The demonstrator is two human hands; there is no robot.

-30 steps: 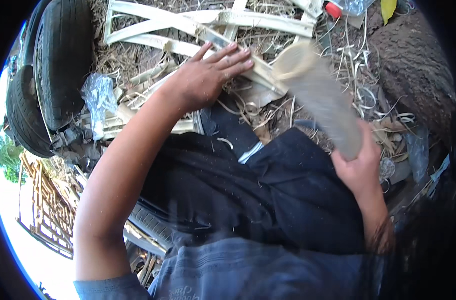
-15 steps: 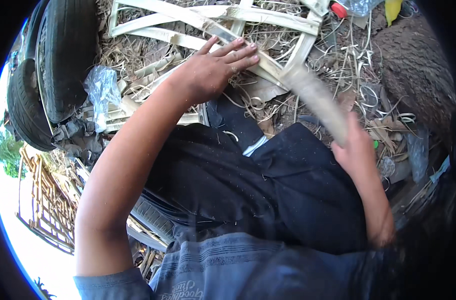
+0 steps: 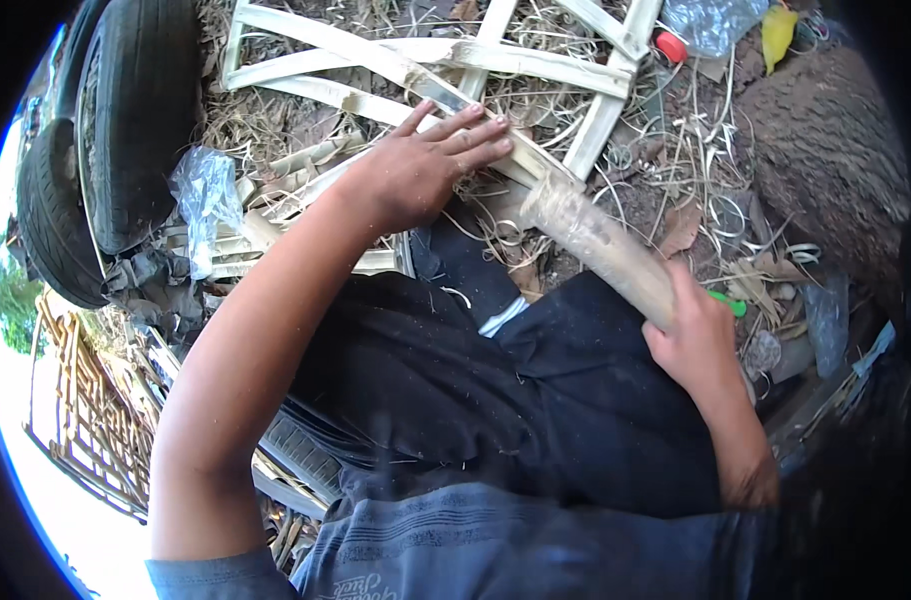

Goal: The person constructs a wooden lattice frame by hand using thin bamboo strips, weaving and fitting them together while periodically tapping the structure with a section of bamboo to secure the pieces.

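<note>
My left hand (image 3: 423, 165) lies flat, fingers spread, on a pale split-bamboo lattice frame (image 3: 445, 60) that rests on the ground. My right hand (image 3: 697, 345) grips the lower end of a thick, pale wooden club (image 3: 597, 243). The club's far end is down at the strip of the frame just right of my left fingertips. It looks slightly blurred. My legs in dark trousers (image 3: 455, 380) fill the middle of the view below the frame.
Two dark tyres (image 3: 105, 140) stand at the left, with a crumpled clear plastic bag (image 3: 203, 200) beside them. Dry straw and bamboo shavings (image 3: 675, 190) litter the dirt. A brown rough mound (image 3: 825, 160) sits at right, a red cap (image 3: 670, 45) near the top. Another lattice (image 3: 80, 420) lies lower left.
The club has swung down from a raised position to the bamboo frame. My right hand dropped with it. My left hand stayed pressed on the frame.
</note>
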